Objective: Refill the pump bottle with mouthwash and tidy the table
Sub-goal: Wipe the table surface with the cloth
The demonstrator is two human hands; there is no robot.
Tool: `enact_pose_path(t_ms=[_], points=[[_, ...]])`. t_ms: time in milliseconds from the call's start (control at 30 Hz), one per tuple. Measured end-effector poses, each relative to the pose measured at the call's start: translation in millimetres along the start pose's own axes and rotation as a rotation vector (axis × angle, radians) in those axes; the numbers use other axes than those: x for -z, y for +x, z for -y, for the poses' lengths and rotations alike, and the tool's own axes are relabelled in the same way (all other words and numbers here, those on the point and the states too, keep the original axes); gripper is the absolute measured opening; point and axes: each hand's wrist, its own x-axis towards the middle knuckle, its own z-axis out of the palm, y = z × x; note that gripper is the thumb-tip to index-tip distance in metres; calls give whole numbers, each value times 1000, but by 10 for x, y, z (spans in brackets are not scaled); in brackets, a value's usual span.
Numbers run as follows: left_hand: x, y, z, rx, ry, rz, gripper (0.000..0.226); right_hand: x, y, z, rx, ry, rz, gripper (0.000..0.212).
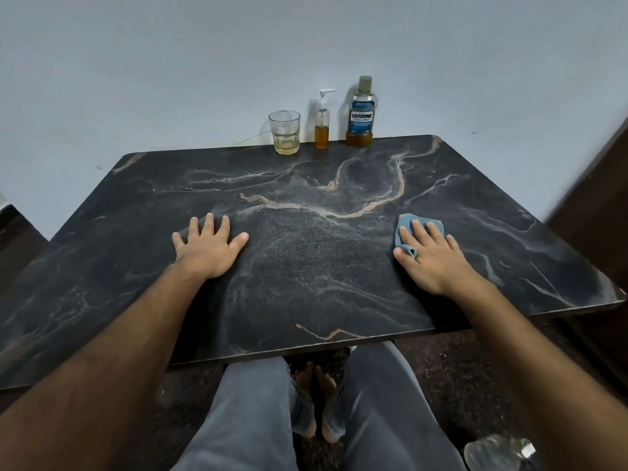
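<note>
Right hand (pixel 429 256) lies flat, fingers spread, grip pressing a blue cloth (pixel 421 226) onto the dark desk (pixel 306 266) at centre right. Left hand (pixel 207 244) rests flat, spread, centre left. Wiping likely works best with even pressure and overlapping strokes. Pump bottle (pixel 322 125), capped mouthwash bottle (pixel 362 113) and glass (pixel 284 132) stand at upper centre.

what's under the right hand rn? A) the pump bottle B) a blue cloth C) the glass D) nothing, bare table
B: the right hand lies with fingers spread on a blue cloth flat on the table; the glass and pump bottle stand apart at the far edge by the wall.
</note>
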Motion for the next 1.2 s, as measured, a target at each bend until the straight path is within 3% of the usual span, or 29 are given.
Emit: enact_pose_path(t_ms=[267, 567, 700, 833, 967, 1067, 1200], points=[[-21, 59, 34, -49, 6, 10, 68, 83, 676, 891, 77, 5, 26, 70], [157, 118, 264, -168, -165, 120, 54, -29, 758, 1883, 250, -15, 59, 71], [204, 84, 375, -208, -401, 155, 56, -81, 574, 2161, 344, -21, 79, 70], [228, 10, 522, -128, -768, 78, 63, -113, 138, 2259, 515, -33, 75, 67], [138, -94, 816, -112, -515, -16, 60, -114, -191, 1815, 623, -25, 79, 64], [55, -140, 1195, -86, -213, -88, 57, -58, 7, 1546, 473, -47, 76, 63], [-22, -160, 1304, 17, -100, -101, 63, 10, 484, 1820, 330, -56, 98, 66]])
